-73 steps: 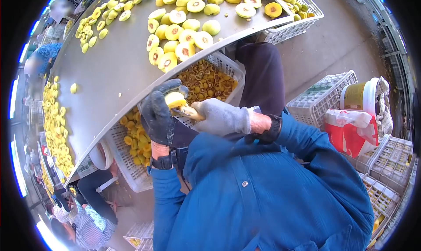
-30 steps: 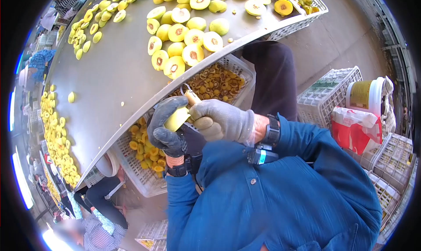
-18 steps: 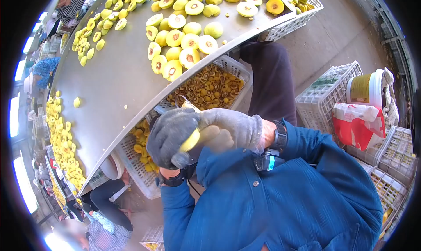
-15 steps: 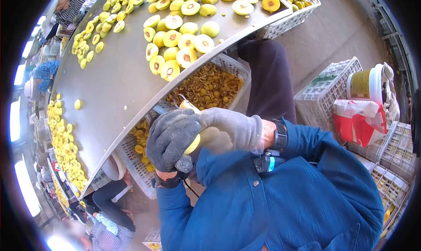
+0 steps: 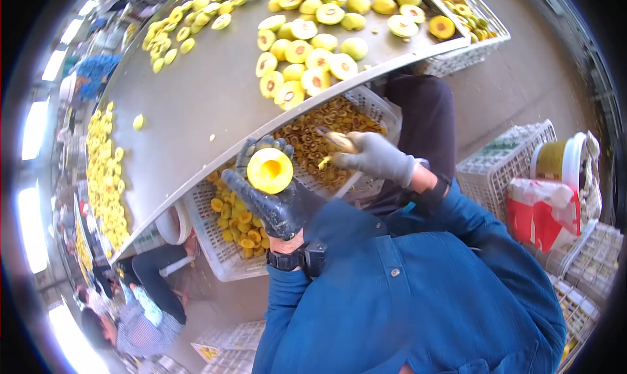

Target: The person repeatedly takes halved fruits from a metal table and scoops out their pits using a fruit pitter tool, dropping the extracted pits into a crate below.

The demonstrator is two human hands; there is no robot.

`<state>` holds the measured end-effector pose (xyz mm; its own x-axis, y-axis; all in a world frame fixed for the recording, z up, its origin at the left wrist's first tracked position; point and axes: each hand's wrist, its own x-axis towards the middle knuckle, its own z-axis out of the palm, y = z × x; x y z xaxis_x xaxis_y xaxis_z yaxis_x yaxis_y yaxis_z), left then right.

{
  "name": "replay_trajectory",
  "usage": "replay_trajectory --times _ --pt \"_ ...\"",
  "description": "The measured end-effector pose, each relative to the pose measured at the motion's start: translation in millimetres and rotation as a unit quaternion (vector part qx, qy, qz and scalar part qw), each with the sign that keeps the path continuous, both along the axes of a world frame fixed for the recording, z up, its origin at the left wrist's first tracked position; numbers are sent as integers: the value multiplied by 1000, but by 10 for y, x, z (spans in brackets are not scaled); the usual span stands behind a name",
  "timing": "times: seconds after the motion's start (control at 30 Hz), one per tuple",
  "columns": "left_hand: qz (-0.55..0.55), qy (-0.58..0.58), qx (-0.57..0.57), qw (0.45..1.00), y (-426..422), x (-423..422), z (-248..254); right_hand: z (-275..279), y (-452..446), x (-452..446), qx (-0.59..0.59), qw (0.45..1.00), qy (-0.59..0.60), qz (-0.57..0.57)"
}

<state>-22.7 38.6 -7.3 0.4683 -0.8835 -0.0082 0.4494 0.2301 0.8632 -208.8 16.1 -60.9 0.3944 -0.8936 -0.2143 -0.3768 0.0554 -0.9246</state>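
A hollowed yellow peach half [image 5: 270, 170], cut face up, rests in my left hand [image 5: 277, 207], whose dark-gloved fingers curl around it. The middle of its flesh shows a smooth pit cavity. Closed in a light grey glove, my right hand [image 5: 379, 157] grips a pitting tool with a pale handle [image 5: 339, 140]; its far end is blurred against the scraps. A small yellow scrap [image 5: 324, 162] hangs near the right fingertips. Below my right hand stands a crate of brown and yellow pit scraps [image 5: 320, 129]. Pitted peach halves [image 5: 238, 220] fill a white crate beneath my left hand.
The metal table [image 5: 189, 119] curves ahead, its raised rim between me and several peach halves [image 5: 313, 61] with pits. More halves [image 5: 104, 178] line the far left. Crates, a bucket [image 5: 555, 162] and a red-white bag [image 5: 542, 211] stand right. Other people sit along the left.
My hands have separated: the left turned palm up, showing the hollowed peach half, and the right moved right with the tool over the scraps crate. The view has shifted.
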Motion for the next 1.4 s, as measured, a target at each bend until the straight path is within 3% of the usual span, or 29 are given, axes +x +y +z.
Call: replay_trajectory --times 0.03,0.13,0.2,0.23,0.27,0.3,0.33,0.37,0.43,0.5,0.63,0.73,0.83,0.87,0.97,1.03,1.1,1.2,1.27,1.3,1.33,1.4 --pt "-8 15 -3 1000 14 93 -68 -256 8 -78 -180 952 245 26" --pt "15 -92 45 995 206 478 -418 -519 112 -124 -104 969 220 33" --pt "-7 111 39 993 313 646 -262 -709 175 -105 -45 982 180 25" --pt "0 217 -13 976 323 952 -550 -783 189 -109 -43 981 185 39" --pt "-20 208 -35 977 351 1341 -758 -835 208 -131 -40 980 191 50" --pt "43 8 -14 999 286 1541 -817 -851 211 -159 -35 978 197 59" --pt "137 -238 73 959 219 1740 -875 -819 193 -149 -2 979 195 53" --pt "240 -401 161 869 150 1939 -931 -802 173 -135 0 981 189 44" --pt "179 -541 142 809 -56 1886 -495 -784 136 -116 6 984 178 25" --pt "81 -667 22 741 -425 1572 -463 -843 135 -102 -9 984 178 19" --pt "-76 -657 67 747 -1355 1045 -629 -872 147 -162 -7 981 196 13" --pt "-184 -670 123 708 -1942 852 -866 -921 143 -245 5 985 173 4" --pt "-156 -701 88 690 -2211 833 -1118 -861 94 -256 1 987 160 4" --pt "-192 -597 108 772 -2199 800 -1040 -819 52 -240 -10 986 168 13" --pt "-163 -520 85 834 -2120 919 -1062 -461 -210 -142 -23 993 112 -11" --pt "-170 -417 170 877 -1882 798 -650 -225 -420 -36 -37 997 30 -59" --pt "-191 -300 179 917 -1601 744 -412 64 -539 150 -61 992 -26 -105" --pt "-226 -296 144 917 -1097 498 -139 384 -623 402 -82 983 -65 -151" --pt "-193 -362 83 908 -822 351 -65 455 -605 497 -54 985 -88 -141" --pt "-174 -396 52 900 -706 279 -25 454 -575 544 -15 974 -171 -146" --pt "-172 -285 53 941 -605 278 -127 440 -539 595 26 956 -253 -149" --pt "-113 -354 12 928 -496 88 -71 542 -458 647 153 890 -402 -153"
